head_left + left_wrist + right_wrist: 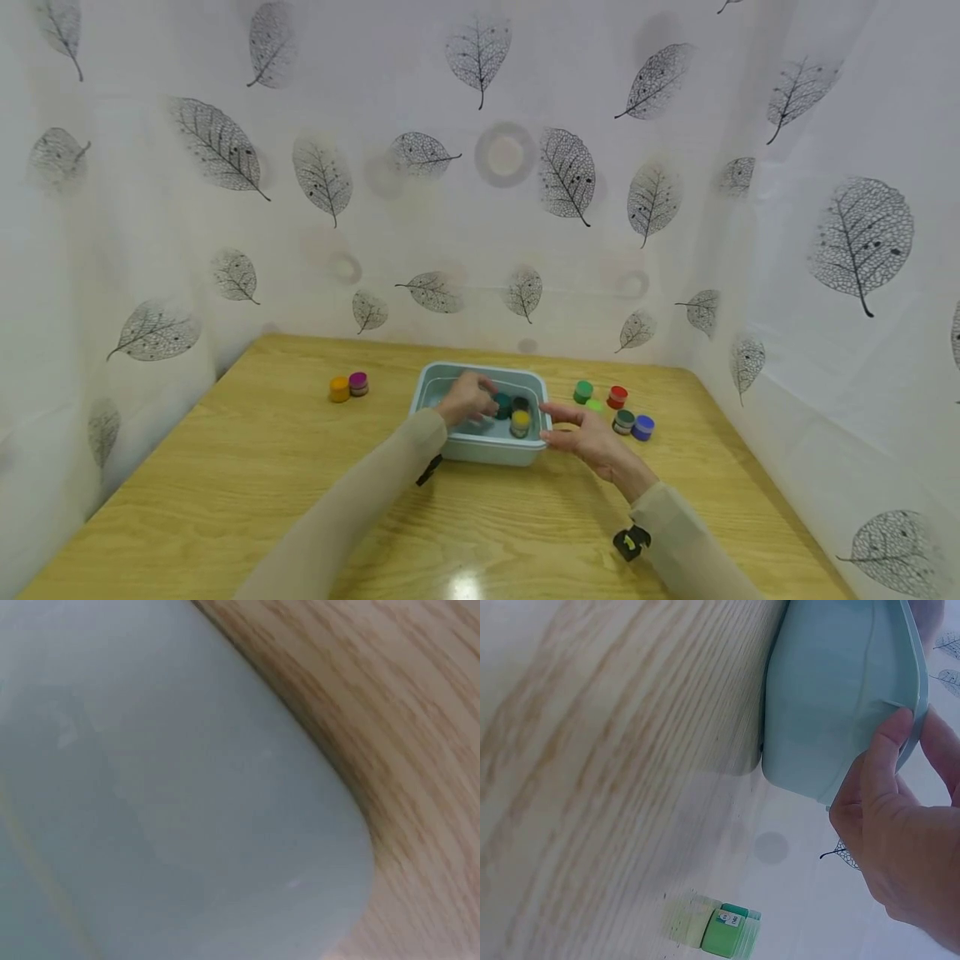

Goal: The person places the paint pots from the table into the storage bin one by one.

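Observation:
A pale blue plastic bin [480,452] stands on the table. My left hand [467,398] reaches inside it, finger and thumb pinching a small dark teal jar [503,406]. Beside that jar, in the bin, are a black-topped jar [520,405] and a yellow-topped jar [520,423]. My right hand [592,437] holds the bin's right end, and in the right wrist view thumb and fingers pinch its rim [919,697]. Only the bin's outer wall [225,787] and table show in the left wrist view, so the left fingers are hidden there.
Left of the bin sit an orange jar [340,389] and a purple jar [358,383]. To its right are a green jar [583,392], a red jar [617,397], a light green jar [594,406], a dark green jar [623,422] and a blue jar [642,427]. A leaf-print curtain [450,233] surrounds the table.

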The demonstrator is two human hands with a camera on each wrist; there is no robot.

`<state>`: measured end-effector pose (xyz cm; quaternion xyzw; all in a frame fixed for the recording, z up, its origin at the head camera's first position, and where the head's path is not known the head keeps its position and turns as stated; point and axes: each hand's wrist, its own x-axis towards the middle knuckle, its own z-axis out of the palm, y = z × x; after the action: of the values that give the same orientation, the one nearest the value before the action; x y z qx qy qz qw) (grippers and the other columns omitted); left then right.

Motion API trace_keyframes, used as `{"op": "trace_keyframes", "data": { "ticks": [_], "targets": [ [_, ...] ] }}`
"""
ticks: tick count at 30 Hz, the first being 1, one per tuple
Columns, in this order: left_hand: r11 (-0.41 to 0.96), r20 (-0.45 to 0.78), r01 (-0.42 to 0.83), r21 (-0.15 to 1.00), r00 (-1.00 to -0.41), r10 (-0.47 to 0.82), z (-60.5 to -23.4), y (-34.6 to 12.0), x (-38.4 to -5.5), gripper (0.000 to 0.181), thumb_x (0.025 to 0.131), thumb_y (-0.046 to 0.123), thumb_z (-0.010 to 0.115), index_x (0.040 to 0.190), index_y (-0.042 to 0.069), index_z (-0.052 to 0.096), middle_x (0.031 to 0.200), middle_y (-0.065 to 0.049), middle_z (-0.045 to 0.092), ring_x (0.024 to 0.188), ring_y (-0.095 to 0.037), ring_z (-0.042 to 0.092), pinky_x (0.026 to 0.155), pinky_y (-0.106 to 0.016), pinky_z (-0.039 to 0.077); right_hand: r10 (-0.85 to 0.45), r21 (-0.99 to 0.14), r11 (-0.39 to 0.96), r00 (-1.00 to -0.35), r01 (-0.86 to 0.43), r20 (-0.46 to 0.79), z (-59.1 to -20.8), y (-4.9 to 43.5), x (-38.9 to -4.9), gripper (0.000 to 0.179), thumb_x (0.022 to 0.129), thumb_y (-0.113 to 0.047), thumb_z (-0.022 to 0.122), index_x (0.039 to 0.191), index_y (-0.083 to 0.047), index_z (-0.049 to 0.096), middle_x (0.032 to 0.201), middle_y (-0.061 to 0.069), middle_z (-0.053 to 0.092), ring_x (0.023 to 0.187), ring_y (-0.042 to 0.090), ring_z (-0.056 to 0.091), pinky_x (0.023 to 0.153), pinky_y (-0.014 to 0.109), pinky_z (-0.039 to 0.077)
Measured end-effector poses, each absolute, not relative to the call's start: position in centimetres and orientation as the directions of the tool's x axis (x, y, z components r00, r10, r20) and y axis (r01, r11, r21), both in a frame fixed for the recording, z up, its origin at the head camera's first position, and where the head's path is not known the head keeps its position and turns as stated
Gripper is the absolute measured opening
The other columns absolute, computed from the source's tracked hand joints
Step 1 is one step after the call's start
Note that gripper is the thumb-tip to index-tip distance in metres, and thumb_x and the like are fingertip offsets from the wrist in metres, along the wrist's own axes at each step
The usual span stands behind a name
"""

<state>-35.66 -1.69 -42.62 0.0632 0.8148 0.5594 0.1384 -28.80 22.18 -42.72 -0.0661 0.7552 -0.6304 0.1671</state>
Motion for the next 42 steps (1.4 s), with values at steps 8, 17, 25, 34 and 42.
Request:
{"op": "trace_keyframes", "data": {
  "ticks": [8,17,25,34,42],
  "targets": [
    [0.384,-0.138,-0.035,0.923,-0.960,0.244,-42.1,-2.3,-35.2,0.020,0.086,0.009,0.073,0.103,0.000,0.068,0.097,-0.013,0.070,0.090,-0.031,0.070,0.082,-0.046,0.059,-0.324,-0.976,0.194,-0.932,0.102,-0.162,-42.8,22.2,-28.7,0.064,0.091,-0.012,0.070,0.146,0.001,0.042,0.144,0.028,0.037,0.099,0.014,0.062,0.099,0.043,0.054],
    [0.382,-0.111,0.020,0.924,-0.942,0.317,-40.3,-3.8,-34.8,0.020,0.093,0.022,0.068,0.107,0.008,0.071,0.101,-0.008,0.070,0.101,-0.035,0.065,0.090,-0.052,0.055,-0.304,-0.972,0.211,-0.938,0.102,-0.165,-42.5,22.1,-28.9,0.062,0.091,-0.012,0.070,0.146,-0.002,0.044,0.147,0.026,0.036,0.102,0.015,0.060,0.101,0.044,0.053],
    [0.353,-0.075,0.042,0.935,-0.948,0.310,-39.7,-5.7,-34.6,0.017,0.092,0.021,0.069,0.102,0.008,0.072,0.093,-0.011,0.069,0.081,-0.027,0.063,0.057,-0.023,0.047,-0.305,-0.972,0.206,-0.937,0.108,-0.169,-42.5,22.0,-28.8,0.062,0.092,-0.011,0.069,0.147,-0.002,0.043,0.149,0.025,0.035,0.104,0.014,0.059,0.102,0.044,0.052],
    [0.243,-0.044,0.033,0.970,-0.951,0.306,-39.2,-8.3,-34.8,0.025,0.095,0.024,0.065,0.110,0.005,0.066,0.086,-0.005,0.065,0.066,-0.013,0.050,0.054,-0.021,0.039,-0.296,-0.970,0.220,-0.940,0.103,-0.167,-42.4,22.3,-28.8,0.062,0.091,-0.013,0.070,0.146,-0.003,0.044,0.147,0.024,0.037,0.103,0.015,0.059,0.097,0.039,0.055],
    [0.282,-0.076,0.001,0.959,-0.962,0.264,-39.5,-11.6,-34.0,0.033,0.096,0.027,0.064,0.117,0.001,0.064,0.091,-0.015,0.065,0.062,-0.011,0.045,0.052,-0.018,0.036,-0.283,-0.970,0.207,-0.942,0.124,-0.181,-42.4,22.2,-28.7,0.060,0.091,-0.009,0.069,0.146,-0.003,0.045,0.147,0.024,0.036,0.100,0.015,0.061,0.099,0.041,0.054]
  ]
}}
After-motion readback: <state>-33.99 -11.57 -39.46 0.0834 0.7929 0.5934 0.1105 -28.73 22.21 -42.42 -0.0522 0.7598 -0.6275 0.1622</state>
